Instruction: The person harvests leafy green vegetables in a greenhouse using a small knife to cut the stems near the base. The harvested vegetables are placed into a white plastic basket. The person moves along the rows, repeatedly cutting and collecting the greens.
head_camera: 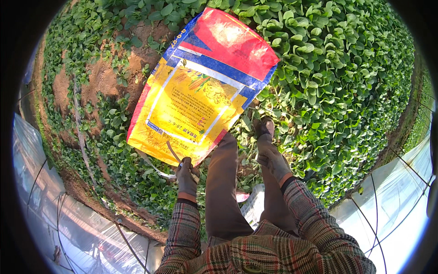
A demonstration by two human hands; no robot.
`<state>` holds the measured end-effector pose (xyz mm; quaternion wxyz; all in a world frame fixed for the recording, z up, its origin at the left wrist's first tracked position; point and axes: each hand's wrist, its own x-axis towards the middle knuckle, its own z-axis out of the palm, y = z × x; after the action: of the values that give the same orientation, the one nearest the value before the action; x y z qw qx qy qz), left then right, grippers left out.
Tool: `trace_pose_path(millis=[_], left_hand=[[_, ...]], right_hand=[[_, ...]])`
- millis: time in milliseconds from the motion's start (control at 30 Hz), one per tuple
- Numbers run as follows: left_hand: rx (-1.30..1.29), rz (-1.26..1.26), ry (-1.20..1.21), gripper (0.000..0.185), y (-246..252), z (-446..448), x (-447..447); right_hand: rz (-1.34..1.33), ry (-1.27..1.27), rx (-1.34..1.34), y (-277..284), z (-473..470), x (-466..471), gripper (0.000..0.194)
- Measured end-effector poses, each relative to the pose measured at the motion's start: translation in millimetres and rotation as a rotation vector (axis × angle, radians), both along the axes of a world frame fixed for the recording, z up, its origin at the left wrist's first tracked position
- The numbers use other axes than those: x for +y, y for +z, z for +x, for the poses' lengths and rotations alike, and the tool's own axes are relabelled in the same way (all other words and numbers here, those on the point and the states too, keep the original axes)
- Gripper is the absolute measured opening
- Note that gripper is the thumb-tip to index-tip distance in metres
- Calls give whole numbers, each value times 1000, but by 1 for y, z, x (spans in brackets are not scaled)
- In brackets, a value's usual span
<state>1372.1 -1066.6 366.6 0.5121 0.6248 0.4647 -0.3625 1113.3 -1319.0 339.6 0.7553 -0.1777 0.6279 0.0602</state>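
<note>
My left hand (187, 176), in a dark grey glove, is closed around the handle of a small curved blade (174, 151), which looks like a sickle. The blade points up and lies in front of the lower edge of a large woven plastic sack (202, 85) in yellow, blue and red. The sack bears printed writing and pictures and lies flat over leafy green plants. My right hand (274, 161), gloved too, rests near my right knee, with its fingers partly hidden; whether it holds anything cannot be told.
Dense leafy plants (328, 92) grow on the right. On the left, sparser rows stand in bare brown soil (102, 77), with a pale strip (80, 130) running through. A white plastic crate (254, 203) shows between my legs. Clear plastic sheeting (400, 202) with dark ribs curves along the lower edges.
</note>
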Motion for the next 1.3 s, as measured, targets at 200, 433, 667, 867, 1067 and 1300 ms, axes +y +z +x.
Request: trace_pose_path(millis=[200, 433, 667, 867, 1067, 1300], left_hand=[[8, -136, -269, 21, 66, -65, -93], [-14, -438, -488, 31, 120, -187, -204], [113, -540, -1002, 32, 173, -260, -275], [155, -474, -1323, 31, 164, -284, -281], [230, -443, -1694, 29, 165, -319, -267], [450, -540, -1954, 33, 183, -439, -254]], right_hand=[[-176, 425, -242, 57, 38, -5, 59], [-633, 505, -125, 116, -12, -9, 39], [-544, -151, 209, 151, -196, -57, 43], [-375, -822, 489, 175, -336, 63, 16], [-226, -1479, 788, 190, -376, 309, 18], [-7, -2001, 885, 184, -368, 486, 15]])
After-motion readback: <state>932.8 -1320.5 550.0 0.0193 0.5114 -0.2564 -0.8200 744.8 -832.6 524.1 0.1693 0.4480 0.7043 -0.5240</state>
